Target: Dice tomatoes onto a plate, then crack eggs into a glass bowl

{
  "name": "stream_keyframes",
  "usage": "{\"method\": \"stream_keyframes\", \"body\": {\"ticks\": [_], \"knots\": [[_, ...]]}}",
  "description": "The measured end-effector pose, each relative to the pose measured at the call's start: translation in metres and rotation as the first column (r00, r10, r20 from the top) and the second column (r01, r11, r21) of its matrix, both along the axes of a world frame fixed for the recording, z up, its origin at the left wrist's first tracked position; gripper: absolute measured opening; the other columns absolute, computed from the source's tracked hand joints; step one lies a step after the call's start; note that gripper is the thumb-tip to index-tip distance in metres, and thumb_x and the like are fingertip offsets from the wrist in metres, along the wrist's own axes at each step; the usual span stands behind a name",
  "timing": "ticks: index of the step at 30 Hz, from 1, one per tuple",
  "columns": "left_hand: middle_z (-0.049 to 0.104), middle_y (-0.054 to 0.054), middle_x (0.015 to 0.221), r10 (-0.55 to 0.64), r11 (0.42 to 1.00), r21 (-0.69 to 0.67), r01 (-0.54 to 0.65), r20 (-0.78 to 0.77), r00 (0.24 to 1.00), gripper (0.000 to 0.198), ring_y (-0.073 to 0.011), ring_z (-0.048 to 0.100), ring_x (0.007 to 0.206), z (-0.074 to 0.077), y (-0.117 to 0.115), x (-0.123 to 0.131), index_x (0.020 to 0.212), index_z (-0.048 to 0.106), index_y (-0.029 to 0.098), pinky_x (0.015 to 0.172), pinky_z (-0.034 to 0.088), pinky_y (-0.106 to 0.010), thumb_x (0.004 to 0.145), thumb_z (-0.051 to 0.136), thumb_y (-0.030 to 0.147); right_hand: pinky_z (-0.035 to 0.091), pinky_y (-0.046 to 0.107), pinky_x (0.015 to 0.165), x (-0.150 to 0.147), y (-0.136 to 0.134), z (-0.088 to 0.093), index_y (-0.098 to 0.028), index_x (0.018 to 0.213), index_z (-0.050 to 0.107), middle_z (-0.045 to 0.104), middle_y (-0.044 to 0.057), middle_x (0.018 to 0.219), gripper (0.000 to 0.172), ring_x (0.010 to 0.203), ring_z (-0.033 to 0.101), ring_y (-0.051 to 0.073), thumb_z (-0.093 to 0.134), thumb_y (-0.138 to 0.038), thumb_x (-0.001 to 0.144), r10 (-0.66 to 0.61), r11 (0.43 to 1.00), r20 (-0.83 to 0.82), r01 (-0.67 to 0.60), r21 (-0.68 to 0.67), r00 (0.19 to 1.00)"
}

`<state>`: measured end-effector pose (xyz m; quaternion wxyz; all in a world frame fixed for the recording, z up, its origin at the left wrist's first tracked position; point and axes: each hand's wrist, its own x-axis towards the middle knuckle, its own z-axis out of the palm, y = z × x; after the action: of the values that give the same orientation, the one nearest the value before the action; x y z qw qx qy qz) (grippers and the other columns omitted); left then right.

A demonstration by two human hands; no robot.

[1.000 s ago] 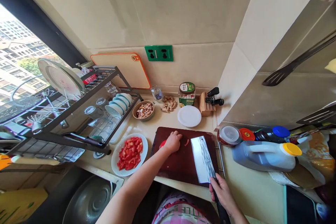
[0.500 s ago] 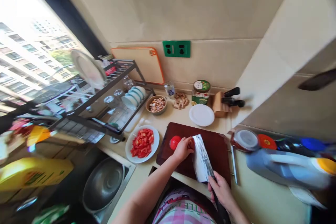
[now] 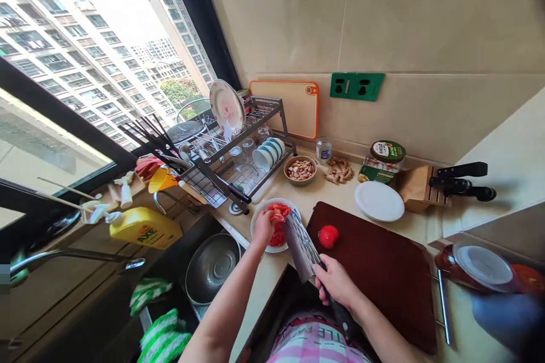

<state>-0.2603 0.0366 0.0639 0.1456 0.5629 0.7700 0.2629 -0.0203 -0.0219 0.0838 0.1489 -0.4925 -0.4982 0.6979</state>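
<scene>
My right hand [image 3: 335, 282] is wrapped round the black handle of a cleaver [image 3: 301, 245], whose broad blade tilts over the near right rim of a white plate [image 3: 257, 216]. Chopped tomato [image 3: 277, 235] fills the plate. My left hand [image 3: 264, 228] is above the plate's left side, its fingers curled onto tomato pieces at the blade's far end. On the dark brown cutting board [image 3: 378, 272], to the right, lies a red tomato piece [image 3: 328, 236], rounded side up.
Behind the plate stand a bowl of pale brown pieces [image 3: 300, 170], ginger [image 3: 339, 171], a glass jar [image 3: 324, 150], a white plate [image 3: 379, 201] and a knife block [image 3: 415, 187]. To the left are a dish rack [image 3: 221, 173] and a sink with a metal basin [image 3: 214, 268].
Both hands and the cleaver have moved left from the cutting board to over the plate of chopped tomato. The rounded tomato piece stays on the board. The view has turned left.
</scene>
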Motion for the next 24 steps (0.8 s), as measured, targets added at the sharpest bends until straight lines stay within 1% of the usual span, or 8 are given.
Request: {"method": "stream_keyframes", "body": {"ticks": [7,11,13,15,17,18,21,24], "knots": [[0.061,-0.01,0.112,-0.387,0.922,-0.034,0.385,-0.061,0.92,0.038,-0.0225,0.055,0.11,0.0,-0.001,0.049,0.115,0.058,0.017,0.098,0.042,-0.037,0.079,0.05,0.01,0.035,0.015,0.03,0.06,-0.014,0.0,-0.022,0.077,0.04,0.05,-0.01,0.051,0.024,0.033,0.043,0.005,0.05,-0.044,0.076,-0.109,0.991,-0.009,0.108,-0.076,0.994],[0.06,-0.012,0.112,-0.462,0.886,-0.105,0.452,-0.109,0.88,0.047,-0.0228,0.056,0.106,0.005,0.02,0.082,0.124,0.051,0.015,0.096,0.043,-0.039,0.079,0.042,0.004,0.035,0.015,0.031,0.102,-0.022,0.001,-0.022,0.078,0.04,0.051,-0.01,0.055,0.028,0.034,0.04,0.004,0.053,-0.046,0.075,-0.249,0.955,-0.061,0.235,-0.182,0.967],[0.056,-0.009,0.121,-0.601,0.795,-0.162,0.584,-0.092,0.794,0.059,-0.0229,0.055,0.11,0.007,0.033,0.095,0.129,0.047,0.022,0.097,0.043,-0.037,0.074,0.052,0.005,0.035,0.015,0.032,0.123,-0.03,-0.003,-0.022,0.077,0.039,0.051,-0.01,0.056,0.03,0.035,0.039,0.003,0.053,-0.048,0.075,-0.334,0.929,-0.095,0.31,-0.202,0.938],[0.046,-0.007,0.135,-0.772,0.623,-0.279,0.731,-0.069,0.632,0.083,-0.0262,0.05,0.117,0.006,0.044,0.105,0.136,0.039,0.032,0.099,0.041,-0.038,0.062,0.065,0.005,0.035,0.015,0.032,0.144,-0.04,-0.011,-0.023,0.077,0.038,0.05,-0.011,0.056,0.033,0.035,0.038,0.003,0.055,-0.051,0.073,-0.426,0.892,-0.092,0.4,-0.21,0.9],[0.038,-0.008,0.14,-0.862,0.473,-0.408,0.781,-0.031,0.506,0.098,-0.03,0.049,0.119,0.003,0.054,0.114,0.14,0.032,0.035,0.099,0.041,-0.04,0.056,0.071,0.003,0.034,0.016,0.031,0.165,-0.05,-0.02,-0.023,0.076,0.037,0.049,-0.011,0.055,0.036,0.034,0.037,0.003,0.056,-0.053,0.072,-0.488,0.859,-0.049,0.47,-0.201,0.871],[0.038,-0.009,0.139,-0.872,0.44,-0.453,0.776,-0.01,0.489,0.099,-0.0304,0.051,0.117,0.001,0.058,0.116,0.14,0.033,0.035,0.098,0.042,-0.039,0.055,0.072,0.003,0.034,0.016,0.031,0.175,-0.054,-0.025,-0.023,0.075,0.037,0.049,-0.011,0.055,0.036,0.034,0.038,0.003,0.056,-0.054,0.071,-0.495,0.854,-0.021,0.482,-0.193,0.869],[0.045,-0.008,0.129,-0.854,0.424,-0.486,0.764,0.068,0.517,0.091,-0.0278,0.057,0.109,-0.004,0.062,0.122,0.136,0.04,0.031,0.095,0.044,-0.036,0.055,0.075,0.008,0.032,0.017,0.032,0.2,-0.065,-0.037,-0.023,0.073,0.037,0.049,-0.011,0.054,0.038,0.034,0.039,0.004,0.055,-0.056,0.071,-0.457,0.875,0.04,0.457,-0.162,0.889],[0.046,-0.009,0.122,-0.823,0.475,-0.436,0.764,0.088,0.562,0.09,-0.0266,0.056,0.108,-0.011,0.049,0.139,0.135,0.042,0.024,0.097,0.044,-0.035,0.054,0.08,0.017,0.032,0.018,0.033,0.214,-0.07,-0.047,-0.023,0.072,0.037,0.047,-0.01,0.054,0.039,0.035,0.041,0.005,0.053,-0.058,0.07,-0.421,0.897,0.072,0.427,-0.117,0.904]]}}
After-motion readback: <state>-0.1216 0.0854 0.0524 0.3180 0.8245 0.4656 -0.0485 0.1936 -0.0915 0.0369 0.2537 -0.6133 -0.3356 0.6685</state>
